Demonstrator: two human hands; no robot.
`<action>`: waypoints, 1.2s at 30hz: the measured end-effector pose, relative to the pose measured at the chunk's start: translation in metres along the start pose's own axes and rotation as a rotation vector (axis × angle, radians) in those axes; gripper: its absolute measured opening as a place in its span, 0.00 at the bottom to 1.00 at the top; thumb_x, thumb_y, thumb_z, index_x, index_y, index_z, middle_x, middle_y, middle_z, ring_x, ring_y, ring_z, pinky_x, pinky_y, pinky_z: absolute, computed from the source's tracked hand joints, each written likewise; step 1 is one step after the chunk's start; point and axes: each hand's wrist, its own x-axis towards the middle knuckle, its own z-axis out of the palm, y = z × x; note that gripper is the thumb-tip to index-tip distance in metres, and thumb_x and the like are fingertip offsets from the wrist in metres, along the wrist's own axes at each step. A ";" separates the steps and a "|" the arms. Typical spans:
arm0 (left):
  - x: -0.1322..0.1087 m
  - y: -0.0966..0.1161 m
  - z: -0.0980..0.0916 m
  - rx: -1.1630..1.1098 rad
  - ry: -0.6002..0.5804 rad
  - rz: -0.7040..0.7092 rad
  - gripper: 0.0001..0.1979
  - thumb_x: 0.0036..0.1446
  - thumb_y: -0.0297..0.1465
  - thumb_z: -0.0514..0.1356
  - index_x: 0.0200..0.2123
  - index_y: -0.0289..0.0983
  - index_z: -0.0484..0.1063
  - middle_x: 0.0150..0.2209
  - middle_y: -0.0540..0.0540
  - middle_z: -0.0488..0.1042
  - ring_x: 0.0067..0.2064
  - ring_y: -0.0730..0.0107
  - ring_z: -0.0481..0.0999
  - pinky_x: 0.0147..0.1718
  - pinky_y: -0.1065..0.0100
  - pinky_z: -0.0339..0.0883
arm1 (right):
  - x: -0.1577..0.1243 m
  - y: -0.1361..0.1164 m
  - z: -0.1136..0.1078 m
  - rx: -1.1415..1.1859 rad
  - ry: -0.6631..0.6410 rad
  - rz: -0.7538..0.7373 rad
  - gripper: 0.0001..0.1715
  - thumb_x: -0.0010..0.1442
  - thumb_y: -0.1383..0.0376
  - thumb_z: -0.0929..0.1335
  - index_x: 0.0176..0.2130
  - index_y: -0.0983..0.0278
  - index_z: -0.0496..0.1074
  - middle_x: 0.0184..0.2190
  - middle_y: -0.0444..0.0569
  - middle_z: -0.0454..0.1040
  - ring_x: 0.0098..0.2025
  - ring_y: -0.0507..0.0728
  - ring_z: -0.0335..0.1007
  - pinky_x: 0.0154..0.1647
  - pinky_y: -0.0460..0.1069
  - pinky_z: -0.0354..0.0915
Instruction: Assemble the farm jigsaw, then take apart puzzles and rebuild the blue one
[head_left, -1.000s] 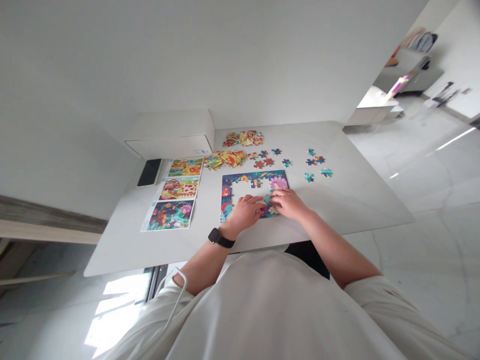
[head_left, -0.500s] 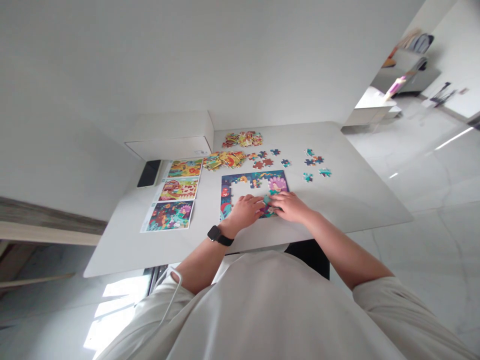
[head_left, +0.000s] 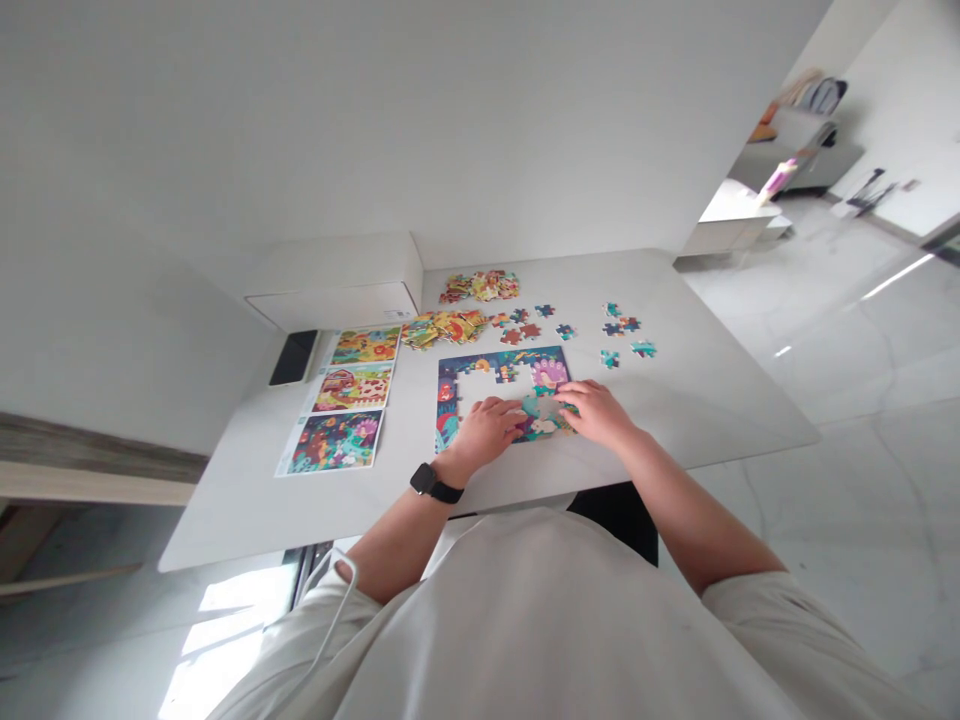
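Hands [head_left: 486,430] [head_left: 596,413] wider apart, teal jigsaw piece [head_left: 541,407] partly covered

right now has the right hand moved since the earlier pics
Yes: against the partly built jigsaw puzzle, the right hand has shifted rightward, its fingertips now near the puzzle's right edge and covering less of it.

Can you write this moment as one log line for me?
Left hand: on jigsaw puzzle | right hand: at teal piece | watch: on left wrist

Lower edge of the jigsaw puzzle [head_left: 487,358] under the hands [head_left: 486,432], loose pieces [head_left: 619,325] too small to read.
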 end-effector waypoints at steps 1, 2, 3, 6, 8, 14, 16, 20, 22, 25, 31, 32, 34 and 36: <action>0.000 0.000 0.000 0.003 0.001 0.001 0.15 0.70 0.35 0.63 0.58 0.48 0.82 0.65 0.44 0.77 0.64 0.50 0.73 0.63 0.47 0.68 | -0.003 0.002 0.000 -0.005 0.002 0.020 0.19 0.68 0.66 0.71 0.57 0.57 0.83 0.60 0.53 0.80 0.59 0.66 0.75 0.65 0.63 0.68; 0.000 0.000 -0.001 0.007 0.000 0.004 0.15 0.70 0.34 0.63 0.57 0.48 0.82 0.65 0.44 0.77 0.64 0.50 0.73 0.63 0.47 0.69 | -0.006 0.004 0.001 -0.012 -0.001 0.042 0.19 0.68 0.66 0.71 0.56 0.57 0.83 0.59 0.54 0.80 0.59 0.67 0.75 0.64 0.63 0.68; 0.000 0.000 -0.001 0.011 -0.002 0.008 0.15 0.70 0.34 0.63 0.57 0.48 0.82 0.65 0.44 0.77 0.64 0.50 0.73 0.63 0.47 0.69 | -0.008 0.004 0.001 -0.020 -0.009 0.063 0.18 0.67 0.66 0.72 0.56 0.57 0.83 0.59 0.54 0.80 0.59 0.67 0.74 0.64 0.63 0.68; 0.001 0.001 -0.003 0.011 0.000 0.027 0.15 0.70 0.33 0.62 0.57 0.48 0.83 0.65 0.43 0.77 0.64 0.50 0.73 0.64 0.48 0.68 | -0.014 0.004 0.003 -0.039 -0.037 0.105 0.19 0.67 0.65 0.73 0.56 0.56 0.83 0.62 0.54 0.78 0.61 0.68 0.73 0.64 0.63 0.68; 0.002 0.003 -0.003 0.004 0.015 0.037 0.16 0.71 0.33 0.62 0.57 0.48 0.82 0.66 0.43 0.76 0.65 0.51 0.72 0.65 0.47 0.67 | -0.016 0.004 0.004 -0.038 -0.045 0.110 0.19 0.67 0.65 0.73 0.57 0.56 0.83 0.63 0.54 0.77 0.62 0.68 0.72 0.64 0.63 0.68; 0.005 0.008 0.001 -0.003 0.026 0.038 0.18 0.70 0.37 0.64 0.61 0.45 0.80 0.65 0.42 0.77 0.66 0.50 0.72 0.66 0.47 0.66 | -0.018 0.005 0.007 -0.021 -0.021 0.106 0.19 0.68 0.66 0.72 0.57 0.56 0.83 0.63 0.53 0.78 0.62 0.68 0.73 0.64 0.64 0.68; 0.005 0.008 0.003 -0.002 0.019 0.025 0.18 0.69 0.37 0.65 0.60 0.45 0.80 0.66 0.42 0.76 0.66 0.49 0.73 0.66 0.47 0.66 | -0.019 0.006 0.008 -0.016 -0.006 0.107 0.19 0.67 0.65 0.73 0.57 0.55 0.83 0.62 0.53 0.78 0.61 0.68 0.73 0.64 0.64 0.68; 0.006 0.008 0.005 -0.024 0.017 0.004 0.17 0.68 0.36 0.66 0.59 0.44 0.81 0.66 0.42 0.77 0.66 0.50 0.73 0.66 0.46 0.66 | -0.020 0.008 0.011 0.004 0.027 0.105 0.19 0.67 0.65 0.73 0.56 0.55 0.82 0.61 0.52 0.79 0.61 0.67 0.73 0.65 0.64 0.68; 0.007 0.008 0.004 -0.041 0.017 0.002 0.16 0.68 0.36 0.67 0.57 0.44 0.82 0.65 0.42 0.77 0.66 0.50 0.73 0.67 0.46 0.66 | -0.020 0.009 0.012 0.018 0.038 0.105 0.20 0.67 0.65 0.73 0.57 0.55 0.82 0.61 0.52 0.79 0.62 0.67 0.73 0.65 0.64 0.68; 0.007 0.007 0.004 -0.063 0.020 0.015 0.14 0.67 0.36 0.67 0.55 0.44 0.82 0.64 0.42 0.78 0.66 0.49 0.74 0.67 0.46 0.66 | -0.018 0.013 0.011 0.063 0.061 0.081 0.21 0.67 0.65 0.73 0.59 0.55 0.81 0.62 0.53 0.77 0.62 0.66 0.73 0.66 0.65 0.68; 0.005 -0.009 -0.003 -0.093 0.201 -0.002 0.12 0.69 0.37 0.64 0.53 0.42 0.78 0.66 0.37 0.73 0.66 0.49 0.74 0.64 0.48 0.70 | -0.013 0.036 -0.005 0.156 0.201 0.115 0.18 0.69 0.66 0.70 0.55 0.57 0.82 0.57 0.55 0.79 0.60 0.63 0.76 0.66 0.62 0.70; 0.005 -0.015 -0.008 -0.104 0.262 -0.027 0.11 0.70 0.37 0.63 0.52 0.41 0.77 0.64 0.37 0.74 0.64 0.50 0.75 0.62 0.49 0.71 | -0.013 0.040 -0.007 0.178 0.201 0.146 0.17 0.70 0.66 0.69 0.54 0.57 0.82 0.54 0.54 0.81 0.57 0.62 0.78 0.64 0.60 0.72; 0.003 -0.031 -0.020 -0.136 0.342 -0.073 0.09 0.71 0.37 0.60 0.48 0.40 0.76 0.55 0.38 0.78 0.59 0.53 0.78 0.60 0.53 0.72 | -0.011 0.046 -0.008 0.223 0.184 0.222 0.17 0.70 0.67 0.68 0.53 0.59 0.82 0.50 0.53 0.83 0.49 0.60 0.81 0.57 0.56 0.75; -0.001 -0.049 -0.035 -0.157 0.379 -0.192 0.10 0.71 0.38 0.59 0.47 0.39 0.76 0.49 0.40 0.79 0.48 0.58 0.80 0.54 0.58 0.74 | -0.009 0.048 -0.005 0.245 0.162 0.276 0.16 0.70 0.68 0.67 0.52 0.60 0.83 0.48 0.52 0.85 0.45 0.58 0.82 0.52 0.54 0.76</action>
